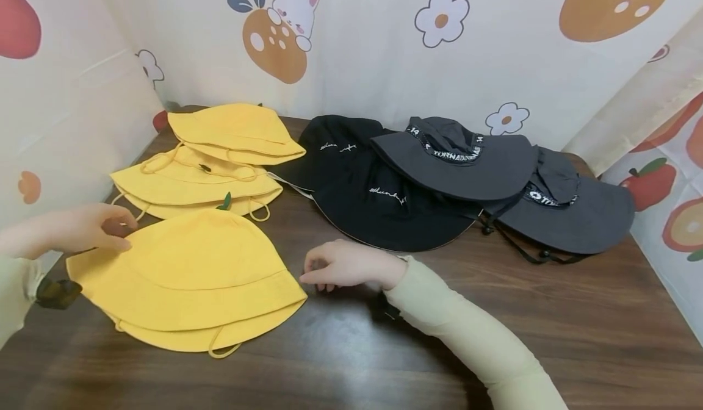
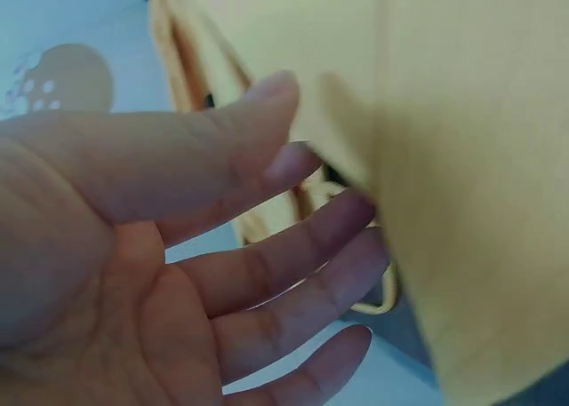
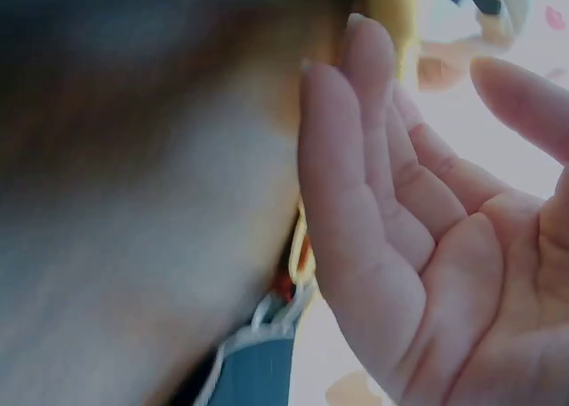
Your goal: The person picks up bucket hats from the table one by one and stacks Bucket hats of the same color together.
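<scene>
A yellow bucket hat [image 1: 203, 263] lies flattened on the table at the front left, a thin cord loop showing under its brim. My left hand [image 1: 101, 227] is at the hat's left edge, its fingers loosely bent. In the left wrist view, the thumb [image 2: 267, 99] stands apart from most fingers, beside the yellow cloth [image 2: 480, 157]; whether the fingertips touch it I cannot tell. Just off the hat's right brim, my right hand [image 1: 346, 265] hovers low over the table with nothing in it. Its fingers [image 3: 333, 148] are relaxed in the right wrist view.
Two more yellow bucket hats, an upper one [image 1: 230, 132] and a lower one [image 1: 192, 181], overlap behind. Black hats [image 1: 384, 208] lie at the middle back, partly under a dark grey hat [image 1: 467, 166]. Another grey hat [image 1: 587, 215] with a cord lies right. A printed curtain [image 1: 373, 44] backs the table [image 1: 522, 312].
</scene>
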Tool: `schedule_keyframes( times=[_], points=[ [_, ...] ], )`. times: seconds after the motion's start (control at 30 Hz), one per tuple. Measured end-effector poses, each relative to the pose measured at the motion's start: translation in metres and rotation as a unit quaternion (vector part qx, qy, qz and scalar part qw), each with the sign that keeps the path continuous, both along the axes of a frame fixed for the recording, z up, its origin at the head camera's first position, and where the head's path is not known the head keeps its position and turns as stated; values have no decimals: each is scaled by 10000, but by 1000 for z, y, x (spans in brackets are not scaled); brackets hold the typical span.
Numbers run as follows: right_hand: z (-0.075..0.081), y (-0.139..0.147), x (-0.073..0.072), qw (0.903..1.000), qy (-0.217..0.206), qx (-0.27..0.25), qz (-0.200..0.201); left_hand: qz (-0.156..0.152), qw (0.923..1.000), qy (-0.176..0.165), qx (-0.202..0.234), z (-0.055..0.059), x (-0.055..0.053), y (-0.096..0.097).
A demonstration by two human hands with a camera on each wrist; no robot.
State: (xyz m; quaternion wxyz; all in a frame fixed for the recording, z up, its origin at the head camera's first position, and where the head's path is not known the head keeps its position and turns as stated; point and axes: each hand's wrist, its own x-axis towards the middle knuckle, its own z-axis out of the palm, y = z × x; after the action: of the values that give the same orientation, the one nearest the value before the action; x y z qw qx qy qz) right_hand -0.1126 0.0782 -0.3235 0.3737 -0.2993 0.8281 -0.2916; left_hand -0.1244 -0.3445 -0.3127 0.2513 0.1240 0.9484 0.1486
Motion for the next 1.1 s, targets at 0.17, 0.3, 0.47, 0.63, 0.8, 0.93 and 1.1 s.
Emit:
schedule_keyframes(
  times=[0.17,0.3,0.47,0.63,0.8,0.93,1.1],
  points=[
    [5,37,-1,9965,-243,-647,-473,474,9971,491,343,10,-2,9],
    [6,64,-2,9833,-439,-1469,-979,891,9863,992,975,21,-10,36],
    [-3,86,-2,9528,-691,-2474,-1619,1422,9715,875,1682,35,-21,78],
    [-11,101,-3,9299,-1005,-2837,-2113,1787,9456,622,2646,36,-47,120],
    [-16,106,-7,9123,-1492,-3093,-2230,2197,9039,252,3660,34,-71,147],
    [-18,111,-10,9003,-1900,-3241,-2198,2719,8589,147,4337,31,-83,157],
    [-18,115,-14,8884,-2223,-3337,-2237,3576,7627,-187,5385,28,-94,156]
  ],
)
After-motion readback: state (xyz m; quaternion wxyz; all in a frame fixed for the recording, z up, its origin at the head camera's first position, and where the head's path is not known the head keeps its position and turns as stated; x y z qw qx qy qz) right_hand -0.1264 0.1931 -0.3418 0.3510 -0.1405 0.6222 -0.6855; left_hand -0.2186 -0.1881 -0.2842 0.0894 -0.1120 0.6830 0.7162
